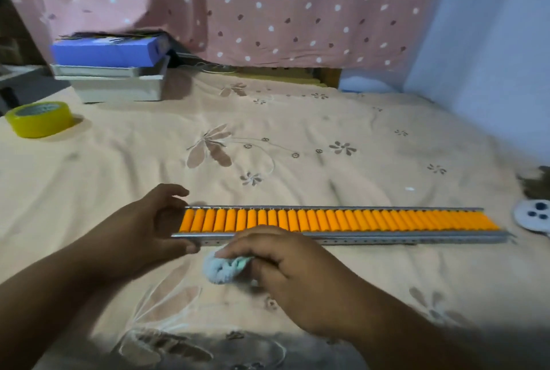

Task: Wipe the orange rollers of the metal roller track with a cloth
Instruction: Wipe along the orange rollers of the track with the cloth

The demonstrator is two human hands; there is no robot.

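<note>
A long metal roller track lies left to right across a peach bedsheet, filled with a row of orange rollers. My left hand clasps the track's left end, fingers over the far rail and thumb against the near rail. My right hand sits just in front of the track near its left part, closed around a bunched pale blue-green cloth. The cloth rests on the sheet below the near rail, apart from the rollers. My right hand's knuckles cover a short stretch of the near rail.
A yellow tape roll sits at the far left. Stacked boxes, a blue one on white trays, stand at the back left. A white device with dark buttons lies past the track's right end. A pink dotted curtain hangs behind.
</note>
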